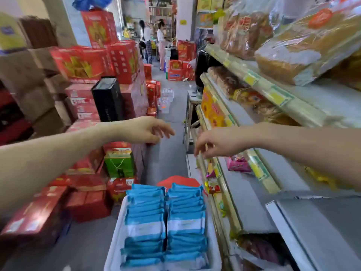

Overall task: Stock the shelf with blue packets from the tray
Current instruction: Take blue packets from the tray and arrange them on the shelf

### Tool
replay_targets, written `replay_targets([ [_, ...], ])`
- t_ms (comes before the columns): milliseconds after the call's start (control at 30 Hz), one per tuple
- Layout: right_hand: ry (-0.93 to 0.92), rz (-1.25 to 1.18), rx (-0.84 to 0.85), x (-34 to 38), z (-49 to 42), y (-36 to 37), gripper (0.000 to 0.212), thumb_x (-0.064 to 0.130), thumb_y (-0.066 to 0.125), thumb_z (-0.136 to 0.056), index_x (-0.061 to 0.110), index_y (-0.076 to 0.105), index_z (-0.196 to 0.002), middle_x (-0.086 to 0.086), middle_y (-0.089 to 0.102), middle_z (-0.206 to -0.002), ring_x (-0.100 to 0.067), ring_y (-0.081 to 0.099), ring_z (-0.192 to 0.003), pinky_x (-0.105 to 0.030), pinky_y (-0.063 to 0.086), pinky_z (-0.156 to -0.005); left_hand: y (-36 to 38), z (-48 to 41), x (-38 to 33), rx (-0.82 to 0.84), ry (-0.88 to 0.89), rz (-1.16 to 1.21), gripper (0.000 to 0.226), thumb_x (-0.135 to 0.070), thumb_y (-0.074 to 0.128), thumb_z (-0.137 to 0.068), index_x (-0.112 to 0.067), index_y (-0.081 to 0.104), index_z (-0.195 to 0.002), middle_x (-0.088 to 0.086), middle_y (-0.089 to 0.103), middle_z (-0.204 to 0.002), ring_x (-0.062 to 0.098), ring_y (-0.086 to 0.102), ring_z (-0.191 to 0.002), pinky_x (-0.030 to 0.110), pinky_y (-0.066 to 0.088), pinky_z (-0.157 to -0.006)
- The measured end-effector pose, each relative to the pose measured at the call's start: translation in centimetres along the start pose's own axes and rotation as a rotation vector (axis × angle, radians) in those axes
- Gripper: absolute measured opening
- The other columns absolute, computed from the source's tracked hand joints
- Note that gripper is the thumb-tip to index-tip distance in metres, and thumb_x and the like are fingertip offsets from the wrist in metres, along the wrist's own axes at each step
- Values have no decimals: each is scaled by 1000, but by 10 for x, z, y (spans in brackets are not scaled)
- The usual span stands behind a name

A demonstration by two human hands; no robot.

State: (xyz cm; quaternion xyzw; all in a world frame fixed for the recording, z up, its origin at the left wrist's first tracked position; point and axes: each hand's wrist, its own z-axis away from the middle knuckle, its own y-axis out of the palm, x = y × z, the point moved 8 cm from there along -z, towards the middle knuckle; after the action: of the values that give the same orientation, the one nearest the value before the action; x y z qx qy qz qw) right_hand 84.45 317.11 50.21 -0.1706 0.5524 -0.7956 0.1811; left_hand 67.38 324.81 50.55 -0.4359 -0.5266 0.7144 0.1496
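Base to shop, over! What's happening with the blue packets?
Left hand, right hand open, empty. Blue packets in tray, two rows. Nothing between hands and packets.

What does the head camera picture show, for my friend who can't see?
The left hand and right hand, both empty, reach forward in a shop aisle; below them a white tray holds two rows of blue packets. Snack shelves stand on the right, stacked red boxes on the left.

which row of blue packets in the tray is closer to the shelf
The right row, lying beside the shelf. The left row sits on the aisle side of the tray, toward the red boxes.
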Motion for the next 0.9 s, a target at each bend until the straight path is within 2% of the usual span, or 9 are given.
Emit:
replay_targets([
  [133,-62,-81,139,30,-34,77,25,27,63,-99,26,70,-123,16,63,-98,-1,57,-83,-10,39,-68,90,45,53,153,-133,69,50,3,61,-87,-32,69,-122,-15,71,-118,4,66,-106,18,53,-89],
  [167,-73,-113,170,36,-39,96,24,28,64,-99,27,71,-121,15,64,-101,-1,57,-85,-11,41,-70,110,55,60,180,-145,75,47,0,63,-87,-32,70,-121,-17,71,-116,2,66,-105,21,54,-90],
  [267,-102,-208,245,49,-49,150,21,32,66,-98,29,72,-118,10,66,-114,-6,60,-95,-29,49,-84,161,81,71,257,-165,104,36,-9,66,-91,-33,72,-118,-21,68,-117,-5,63,-107,18,48,-90],
  [433,-93,-237,257,51,-44,201,23,28,65,-97,27,72,-120,9,63,-118,-7,57,-99,-32,48,-92,215,108,77,343,-157,99,31,-12,64,-93,-31,72,-117,-14,63,-122,2,61,-111,26,49,-96],
  [600,-63,-294,151,38,-35,225,26,24,67,-93,34,70,-117,9,53,-113,-12,55,-104,-40,46,-98,238,115,78,338,-95,20,33,-14,65,-94,-31,70,-122,-11,49,-128,6,48,-111,18,33,-95],
  [700,-39,-319,102,38,-32,234,28,23,66,-92,40,68,-114,9,50,-116,-12,54,-104,-40,47,-94,239,116,78,283,-78,-27,33,-17,65,-95,-36,69,-121,-8,46,-137,14,43,-123,27,31,-105],
  [767,-46,-319,91,43,-29,239,28,22,65,-92,41,68,-112,11,49,-112,-8,53,-100,-40,48,-91,240,117,76,274,-69,-42,33,-18,65,-94,-38,70,-120,-9,43,-139,15,42,-123,30,32,-105],
  [833,-68,-306,98,50,-26,247,28,20,65,-93,40,68,-113,11,50,-112,-8,51,-103,-40,47,-93,244,119,75,274,-56,-39,34,-18,65,-94,-39,70,-120,-11,41,-139,10,41,-116,25,32,-98],
  [900,-84,-283,95,56,-23,258,32,19,63,-94,40,66,-119,9,52,-122,-9,48,-116,-36,43,-99,248,120,74,264,-49,1,34,-17,65,-94,-40,69,-118,-12,39,-137,6,43,-113,16,32,-91],
])
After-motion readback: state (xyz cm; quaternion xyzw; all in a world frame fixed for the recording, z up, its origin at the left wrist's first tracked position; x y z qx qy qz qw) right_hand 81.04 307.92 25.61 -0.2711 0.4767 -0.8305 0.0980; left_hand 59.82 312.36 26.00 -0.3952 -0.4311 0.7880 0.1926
